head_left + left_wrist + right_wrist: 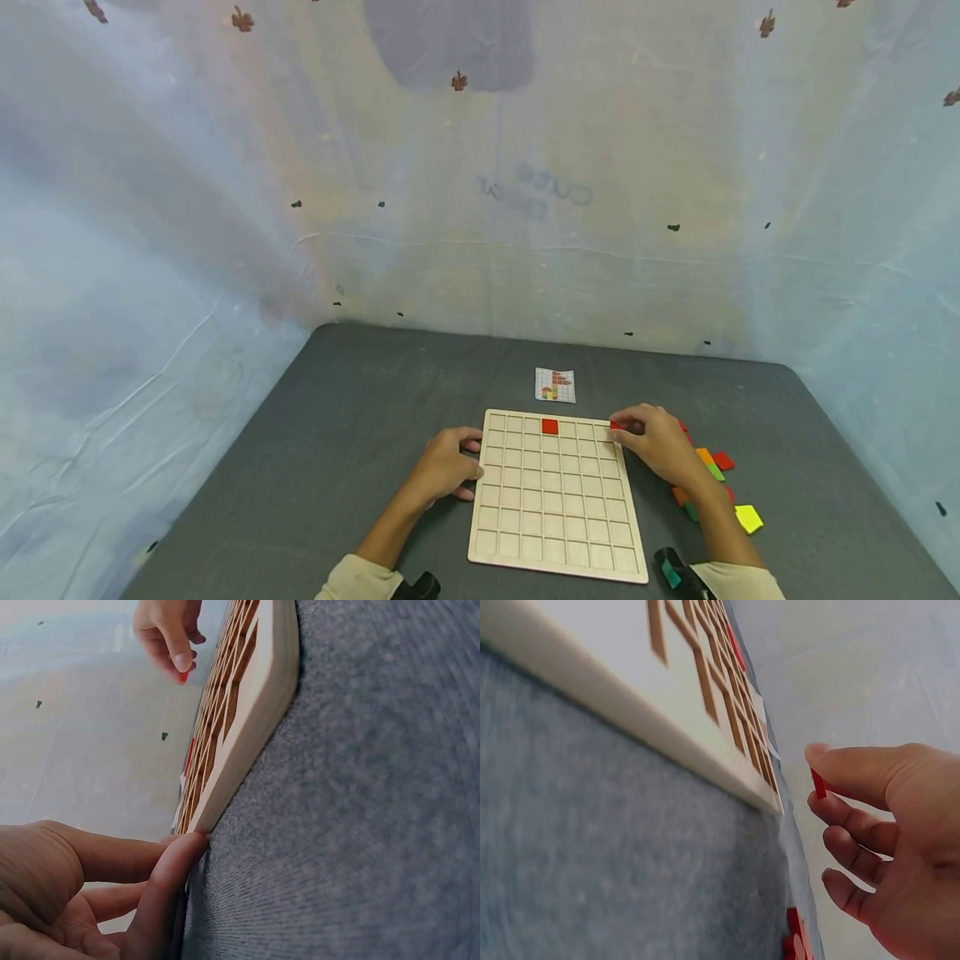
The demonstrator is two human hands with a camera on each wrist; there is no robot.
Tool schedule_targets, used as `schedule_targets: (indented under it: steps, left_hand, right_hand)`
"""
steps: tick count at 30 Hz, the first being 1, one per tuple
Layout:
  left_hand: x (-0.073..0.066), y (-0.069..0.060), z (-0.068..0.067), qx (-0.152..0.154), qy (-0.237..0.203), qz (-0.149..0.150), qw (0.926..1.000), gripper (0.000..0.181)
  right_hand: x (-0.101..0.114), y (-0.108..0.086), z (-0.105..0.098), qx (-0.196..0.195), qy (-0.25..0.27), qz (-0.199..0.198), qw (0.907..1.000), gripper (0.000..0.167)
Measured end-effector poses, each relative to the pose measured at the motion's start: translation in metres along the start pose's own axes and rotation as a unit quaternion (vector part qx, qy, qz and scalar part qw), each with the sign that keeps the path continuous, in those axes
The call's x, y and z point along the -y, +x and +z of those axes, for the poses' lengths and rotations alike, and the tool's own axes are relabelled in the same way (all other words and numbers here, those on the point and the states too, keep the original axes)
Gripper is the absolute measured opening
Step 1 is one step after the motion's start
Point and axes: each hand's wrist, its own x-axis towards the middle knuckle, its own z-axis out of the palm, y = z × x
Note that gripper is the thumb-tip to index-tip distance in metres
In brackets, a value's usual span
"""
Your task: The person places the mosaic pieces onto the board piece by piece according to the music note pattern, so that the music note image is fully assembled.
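A grey table (pixel 360 400) bears a gridded board (pixel 552 482), tiles (pixel 748 518) (multicoloured) and a card (pixel 555 386).

Board (pixel 585 660): washed nearly white along the nearest edge, right wrist view.
Table (pixel 360 433): dark, matte, evenly lit; weave blurred in that view.
Sheeting (pixel 420 283): diffusely bright, warmer-tinted behind the table's far-left corner; soft in both wrist views.
Card (pixel 555 386): fine detail lost near the far edge.
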Motion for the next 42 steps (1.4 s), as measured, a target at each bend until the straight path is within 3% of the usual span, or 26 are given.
schedule_targets:
  steps: [27, 42]
  left_hand:
    - [0.001, 0.000, 0.000, 0.004, -0.002, 0.003, 1.0000, 0.063]
    - [0.001, -0.001, 0.000, 0.005, -0.001, 0.010, 0.9999, 0.063]
  right_hand:
    - [0.031, 0.023, 0.021, 0.040, 0.033, -0.044, 0.9977, 0.019]
    - [0.042, 0.035, 0.031, 0.074, 0.030, -0.032, 0.9963, 0.016]
